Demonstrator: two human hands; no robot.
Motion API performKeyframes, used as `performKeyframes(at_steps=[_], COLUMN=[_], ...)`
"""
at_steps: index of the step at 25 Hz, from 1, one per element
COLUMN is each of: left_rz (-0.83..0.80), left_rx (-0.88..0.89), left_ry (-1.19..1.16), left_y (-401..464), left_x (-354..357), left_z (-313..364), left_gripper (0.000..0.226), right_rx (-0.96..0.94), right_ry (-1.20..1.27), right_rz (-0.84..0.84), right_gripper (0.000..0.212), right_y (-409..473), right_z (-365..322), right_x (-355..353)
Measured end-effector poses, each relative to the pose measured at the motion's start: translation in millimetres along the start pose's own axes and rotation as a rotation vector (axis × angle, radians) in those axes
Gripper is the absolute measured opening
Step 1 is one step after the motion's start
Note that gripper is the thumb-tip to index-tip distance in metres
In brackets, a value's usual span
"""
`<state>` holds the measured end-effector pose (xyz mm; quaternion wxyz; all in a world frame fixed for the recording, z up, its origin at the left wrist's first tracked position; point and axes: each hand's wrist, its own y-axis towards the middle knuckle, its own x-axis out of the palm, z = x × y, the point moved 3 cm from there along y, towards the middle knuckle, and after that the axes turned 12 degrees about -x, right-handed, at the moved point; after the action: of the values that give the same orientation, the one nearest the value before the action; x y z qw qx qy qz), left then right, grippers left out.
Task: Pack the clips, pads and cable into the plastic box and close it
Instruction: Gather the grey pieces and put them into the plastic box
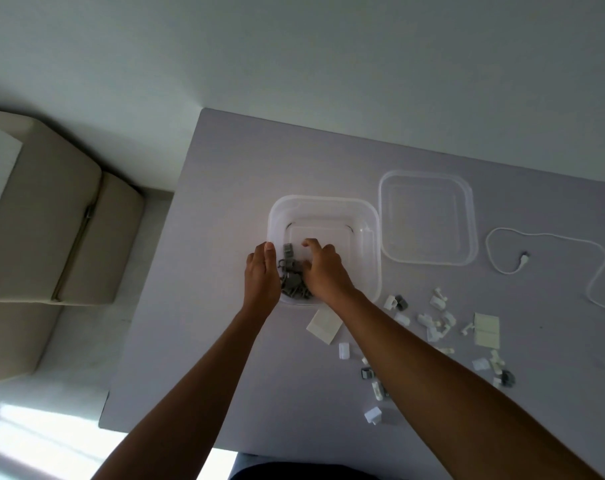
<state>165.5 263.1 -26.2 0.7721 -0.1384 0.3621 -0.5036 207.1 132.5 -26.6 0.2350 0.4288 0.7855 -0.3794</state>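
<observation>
Loose white and grey clips (432, 323) and pads (486, 330) still scattered on desk (225, 202). Left hand (261, 275) flat against box (323, 249) wall, right hand (323, 270) loosely spread over grey clips (291, 278) inside. Lid (428, 218) off, cable (550, 261) unpacked beyond. Early stage.

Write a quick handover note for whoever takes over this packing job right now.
Left hand open, on the plastic box rim. Right hand open inside, over the grey clips.
Done: grey clips in the box.
Left: white clips, pads and cable lie on the table, right of the box; lid beside it, off. Pack them, then close.
</observation>
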Motion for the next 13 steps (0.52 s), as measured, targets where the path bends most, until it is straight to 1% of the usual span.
performKeyframes(at_steps=[2,3,6,9,13], left_rz=[0.007,0.009,0.009,0.014,0.011], left_rx=[-0.006,-0.009,-0.015,-0.019,-0.016], left_ry=[-0.009,-0.013,-0.025,-0.034,-0.011], left_y=[-0.7,-0.6,1.1,2.1,0.4], left_x=[0.8,1.0,1.8,2.2,1.2], left_z=[1.0,1.0,-0.7,-2.2,-1.5], left_gripper=[0.044,0.044,0.043,0.042,0.042], right_rx=[-0.014,-0.018,-0.040,-0.068,-0.100], right_ry=[-0.053,-0.069,-0.072,-0.117,-0.120], right_rz=[-0.111,-0.160,-0.248,-0.284,-0.241], right_gripper=[0.051,0.052,0.050,0.050,0.049], right_y=[5.6,7.1,6.0,2.2,-0.7], right_z=[-2.8,-4.5,-8.1,-7.6,-4.5], right_x=[6.0,8.5,16.0,22.8,21.7])
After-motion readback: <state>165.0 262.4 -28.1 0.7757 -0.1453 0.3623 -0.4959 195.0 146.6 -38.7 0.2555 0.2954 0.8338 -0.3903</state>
